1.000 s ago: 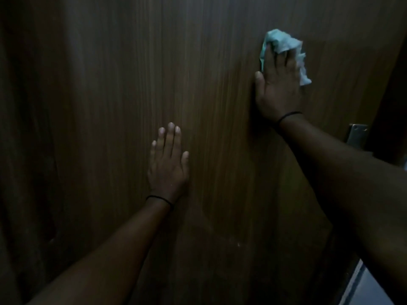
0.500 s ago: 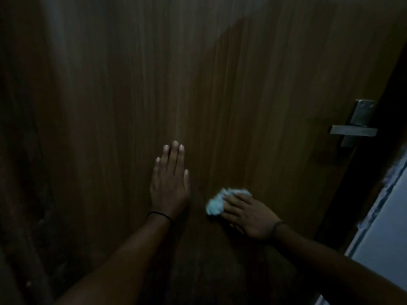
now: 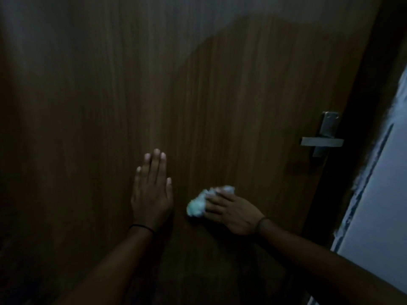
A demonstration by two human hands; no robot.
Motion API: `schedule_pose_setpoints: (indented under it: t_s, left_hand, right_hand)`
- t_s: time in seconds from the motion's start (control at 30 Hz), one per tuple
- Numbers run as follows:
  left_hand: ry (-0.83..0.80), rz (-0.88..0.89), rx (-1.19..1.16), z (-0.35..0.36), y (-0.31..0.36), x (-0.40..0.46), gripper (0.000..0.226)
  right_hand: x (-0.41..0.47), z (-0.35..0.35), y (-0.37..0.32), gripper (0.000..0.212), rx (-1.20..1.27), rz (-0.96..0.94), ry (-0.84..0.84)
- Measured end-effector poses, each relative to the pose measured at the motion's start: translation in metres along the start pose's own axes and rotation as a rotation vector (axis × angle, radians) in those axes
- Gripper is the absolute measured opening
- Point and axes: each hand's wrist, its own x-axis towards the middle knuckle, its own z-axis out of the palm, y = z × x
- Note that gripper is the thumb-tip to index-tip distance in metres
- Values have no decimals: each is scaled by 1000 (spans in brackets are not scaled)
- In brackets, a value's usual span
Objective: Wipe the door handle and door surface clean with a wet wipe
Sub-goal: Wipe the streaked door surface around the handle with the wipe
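Note:
A dark brown wooden door fills the dim view. Its metal lever handle sits on a plate near the right edge. My left hand lies flat against the door, fingers pointing up, holding nothing. To its right, my right hand presses a crumpled pale wet wipe onto the door, with fingers pointing left. The wipe sticks out beyond the fingertips. The handle is well above and to the right of both hands, untouched.
The door's dark edge runs down the right side. Beyond it is a pale wall with a rough border. Thin dark bands circle both wrists.
My right hand swept the wipe from high on the door down to beside my left hand, then held there. The view tilted lower, bringing the handle fully into sight. My left hand stayed flat.

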Motion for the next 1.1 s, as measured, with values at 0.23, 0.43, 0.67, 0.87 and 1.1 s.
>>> schedule_pose_setpoints:
  t_s: [0.23,0.43,0.67,0.87,1.1]
  left_hand:
    - [16,53,-10,-14,35,75,63]
    - [26,83,-71,-23,69,129,63]
    - [65,85,-69,-18,76,147,64]
    - [123,34,-1,-12,62,143,65]
    - [94,53,-13,-15,48,135,66]
  right_hand:
    - [75,-122,170,52,159,457,469]
    - [6,-138,282,61,469,1176,579]
    - [-26,-126,295,69,762,1526,623]
    - [76,-169,234,63,459,766,608]
    - [62,-155,234,55,384,658,584]
